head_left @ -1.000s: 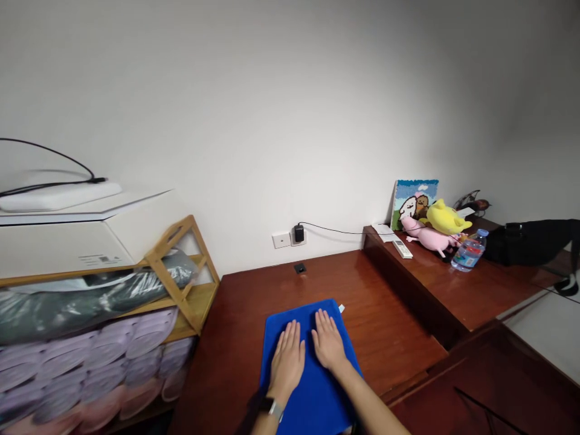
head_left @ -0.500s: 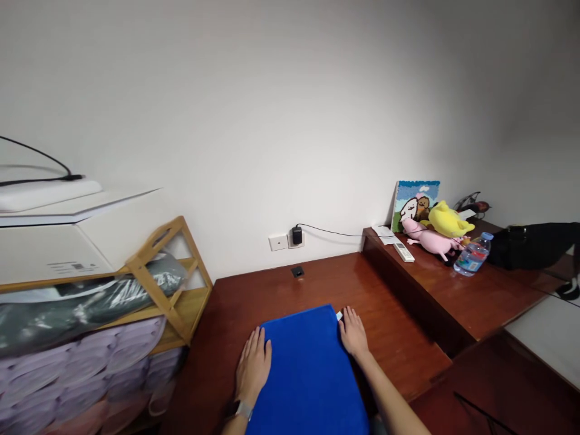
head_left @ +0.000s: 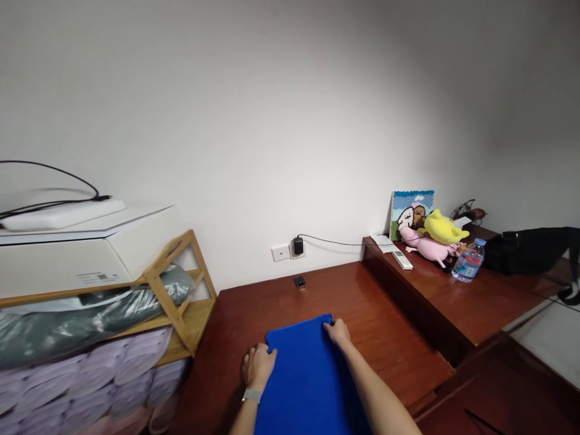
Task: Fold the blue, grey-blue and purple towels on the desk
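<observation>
A blue cloth (head_left: 304, 374) lies spread over the reddish-brown wooden desk (head_left: 254, 302), its near end running out of the bottom of the view. My left hand (head_left: 259, 367), with a watch on the wrist, pinches the cloth's left edge close to its far left corner. At the far right corner, my right hand (head_left: 338, 333) grips the right edge between thumb and fingers. Both far corners are slightly lifted or wrinkled where I hold them.
On the raised desk part at right are a remote (head_left: 402, 260), a pink plush toy (head_left: 428, 248), a yellow plush toy (head_left: 444, 228), a water bottle (head_left: 469, 263) and a black bag (head_left: 525, 252). A wooden shelf (head_left: 199, 329) with a white box (head_left: 140, 248) stands left. A charger (head_left: 298, 244) sits in the wall socket.
My hands have gone from lying flat along the cloth's edges to gripping its two far corners. The cloth's far edge is now less straight. The view has tilted slightly.
</observation>
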Demonstrator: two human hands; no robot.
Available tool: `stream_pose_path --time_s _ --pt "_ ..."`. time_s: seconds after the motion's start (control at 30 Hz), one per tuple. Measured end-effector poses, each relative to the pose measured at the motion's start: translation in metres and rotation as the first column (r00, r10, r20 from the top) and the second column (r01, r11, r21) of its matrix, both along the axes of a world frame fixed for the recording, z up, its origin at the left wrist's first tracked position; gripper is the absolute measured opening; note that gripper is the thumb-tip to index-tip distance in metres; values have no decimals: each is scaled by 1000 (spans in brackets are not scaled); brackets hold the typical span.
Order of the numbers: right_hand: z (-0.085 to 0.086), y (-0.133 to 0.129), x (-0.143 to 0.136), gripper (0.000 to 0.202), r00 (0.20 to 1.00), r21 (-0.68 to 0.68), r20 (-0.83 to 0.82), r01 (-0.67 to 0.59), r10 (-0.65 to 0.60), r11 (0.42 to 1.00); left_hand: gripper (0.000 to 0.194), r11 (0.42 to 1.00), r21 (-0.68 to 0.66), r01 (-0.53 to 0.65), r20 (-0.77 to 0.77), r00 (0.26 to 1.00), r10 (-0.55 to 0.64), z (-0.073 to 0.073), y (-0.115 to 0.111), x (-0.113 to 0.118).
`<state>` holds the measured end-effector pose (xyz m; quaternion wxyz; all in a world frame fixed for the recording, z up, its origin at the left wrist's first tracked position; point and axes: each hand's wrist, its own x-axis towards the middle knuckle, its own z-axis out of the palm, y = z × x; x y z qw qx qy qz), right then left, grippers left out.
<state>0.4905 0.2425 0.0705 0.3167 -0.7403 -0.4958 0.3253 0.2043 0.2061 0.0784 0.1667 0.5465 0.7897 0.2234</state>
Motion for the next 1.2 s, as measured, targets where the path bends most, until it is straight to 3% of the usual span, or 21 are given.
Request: stream_pose_path --time_s 0.1,0.23,0.33,0.4,0.5,0.6,0.7,0.77,0.87,0.97,1.03,1.07,1.1,1.13,1.2 --pt "4 -5 -2 44 988 34 -150 44 -38 998 25 1000 7 -13 180 984 11 -2 5 -1" --pt "21 -30 15 60 943 126 -332 68 -23 990 46 994 107 -5 408 912 -40 5 0 4" --pt "47 -67 49 65 911 216 -413 95 3 972 57 979 193 61 514 844 -153 26 -10 23" --pt "74 -102 80 65 890 296 -456 129 22 946 58 949 285 137 584 760 -286 50 -20 46" --pt "125 -163 133 60 879 385 -476 207 2 899 54 864 447 233 606 632 -483 95 -42 96" --pt "178 -220 188 57 883 429 -458 319 -100 845 46 779 550 301 589 522 -617 144 -59 158" --pt "222 -251 249 54 875 479 -436 422 -209 770 39 684 643 346 563 391 -728 191 -55 231" --pt "246 -250 296 53 876 526 -405 458 -263 717 35 621 690 373 541 304 -784 222 -38 286" --pt "273 -218 372 56 873 575 -315 487 -372 657 31 579 709 402 522 252 -815 267 -4 369" --pt "283 -175 435 60 805 508 -147 560 -575 654 39 571 700 429 514 253 -820 294 17 417" --pt "273 -156 456 61 735 459 -43 617 -677 639 45 560 702 439 497 262 -828 282 13 416" --pt "263 -151 458 60 707 451 -16 636 -707 625 47 554 704 445 479 278 -833 263 5 404" --pt "248 -149 456 60 690 459 10 640 -724 616 47 547 702 456 461 294 -837 235 -5 387" --pt "229 -150 450 61 684 480 51 622 -728 618 47 534 697 479 399 360 -844 198 -17 365" --pt "184 -155 430 57 696 517 217 513 -684 685 44 596 609 524 283 558 -780 108 -44 309"
